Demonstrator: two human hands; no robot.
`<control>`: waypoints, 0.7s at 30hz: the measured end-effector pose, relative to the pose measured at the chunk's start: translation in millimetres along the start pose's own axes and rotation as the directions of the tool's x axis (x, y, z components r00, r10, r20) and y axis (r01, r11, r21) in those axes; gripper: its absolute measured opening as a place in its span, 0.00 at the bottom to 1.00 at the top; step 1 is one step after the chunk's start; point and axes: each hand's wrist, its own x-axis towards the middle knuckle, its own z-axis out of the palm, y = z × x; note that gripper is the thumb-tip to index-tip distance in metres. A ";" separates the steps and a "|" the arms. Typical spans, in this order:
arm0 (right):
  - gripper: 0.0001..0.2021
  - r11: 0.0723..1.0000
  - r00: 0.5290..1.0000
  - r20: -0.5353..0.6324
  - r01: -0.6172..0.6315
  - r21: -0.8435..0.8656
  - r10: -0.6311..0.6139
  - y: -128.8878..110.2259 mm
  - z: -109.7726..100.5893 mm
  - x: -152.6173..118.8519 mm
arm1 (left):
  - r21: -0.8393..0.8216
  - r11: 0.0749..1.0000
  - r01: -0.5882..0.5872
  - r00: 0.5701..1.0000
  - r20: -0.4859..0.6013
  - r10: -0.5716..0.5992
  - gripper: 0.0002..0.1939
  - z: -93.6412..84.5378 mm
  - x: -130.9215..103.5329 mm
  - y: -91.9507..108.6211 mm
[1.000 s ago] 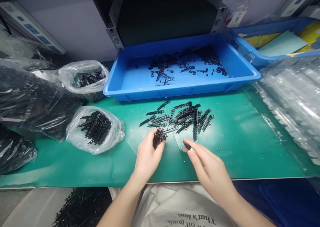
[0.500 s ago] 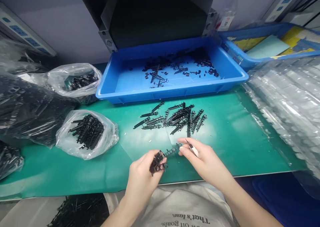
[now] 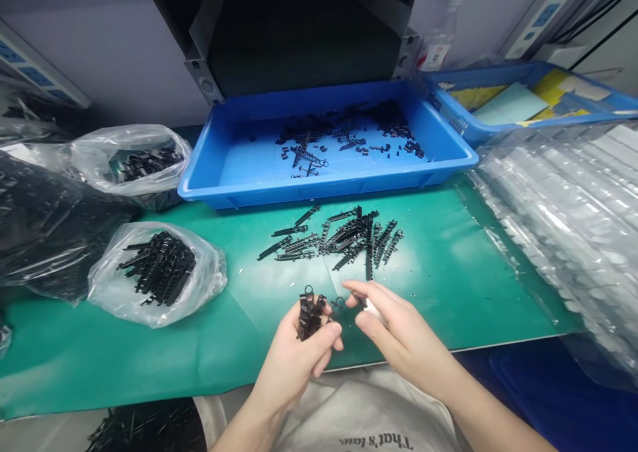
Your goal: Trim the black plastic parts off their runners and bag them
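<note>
Several black plastic parts (image 3: pixel 310 314) are bunched in my left hand (image 3: pixel 294 349), whose fingers are wrapped round them above the table's front edge. My right hand (image 3: pixel 393 319) is just to the right, its thumb and fingers closed on a small white-handled tool (image 3: pixel 373 310). A ringed black piece (image 3: pixel 337 306) shows between the two hands; whether the right fingers touch it is unclear. Beyond the hands, a loose pile of black strips (image 3: pixel 349 236) lies on the green table (image 3: pixel 239 332).
A blue tray (image 3: pixel 319 189) with black pieces stands behind the pile. Bags of black parts (image 3: pixel 159 266) are at the left. Stacked clear plastic trays (image 3: pixel 563 199) and a blue basket (image 3: pixel 448 119) occupy the right. Below the table sits a container of black scraps (image 3: pixel 149 429).
The black piece that stretched between my hands has shifted towards the left one. My left hand's bunch is now more upright, and the camera view has turned slightly right.
</note>
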 end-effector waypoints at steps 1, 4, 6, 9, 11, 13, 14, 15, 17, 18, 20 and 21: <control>0.16 0.999 0.999 0.027 0.020 -0.048 -0.018 0.3 -0.4 -2.0 | -0.018 1.000 -0.012 1.000 -0.021 0.012 0.17 -0.2 0.5 -0.4; 0.17 0.984 0.991 0.116 0.077 -0.158 -0.059 -0.8 0.1 -7.1 | -0.037 0.999 -0.034 0.999 -0.029 0.033 0.16 -2.2 1.3 -2.0; 0.17 0.969 0.986 0.141 0.119 -0.215 -0.090 -2.1 2.0 -9.1 | -0.027 0.998 -0.048 0.999 -0.026 0.047 0.15 -3.4 0.9 -3.0; 0.16 0.944 0.981 0.145 0.166 -0.284 -0.129 -3.5 5.3 -10.3 | 0.006 0.999 -0.048 0.999 -0.022 0.048 0.14 -3.9 -0.7 -2.5; 0.16 0.930 0.979 0.132 0.192 -0.315 -0.158 -3.7 6.9 -10.3 | 0.028 0.998 -0.047 0.999 -0.019 0.048 0.14 -3.4 -1.7 -0.9; 0.16 0.916 0.975 0.115 0.218 -0.336 -0.190 -3.5 8.1 -10.1 | 0.048 0.997 -0.055 0.998 -0.016 0.056 0.13 -2.3 -2.3 0.9; 0.16 0.912 0.974 0.106 0.226 -0.344 -0.201 -3.4 8.7 -10.1 | 0.058 0.997 -0.058 0.998 -0.016 0.059 0.13 -1.7 -2.4 1.6; 0.16 0.907 0.973 0.098 0.231 -0.352 -0.209 -3.2 9.4 -10.2 | 0.069 0.996 -0.056 0.998 -0.017 0.057 0.13 -1.1 -2.5 2.2; 0.16 0.899 0.973 0.078 0.231 -0.371 -0.218 -3.1 11.0 -10.8 | 0.094 0.995 -0.043 0.998 -0.030 0.046 0.12 -0.3 -2.7 2.4; 0.16 0.897 0.973 0.064 0.228 -0.378 -0.220 -3.2 12.0 -11.2 | 0.109 0.993 -0.041 0.998 -0.044 0.046 0.12 -0.3 -2.8 2.1; 0.16 0.897 0.975 0.038 0.218 -0.383 -0.221 -3.4 13.9 -12.1 | 0.145 0.988 -0.046 0.996 -0.074 0.057 0.11 -1.1 -3.0 0.7; 0.16 0.900 0.975 0.029 0.213 -0.381 -0.219 -3.5 14.8 -12.6 | 0.163 0.985 -0.053 0.994 -0.085 0.068 0.10 -1.9 -3.0 -0.2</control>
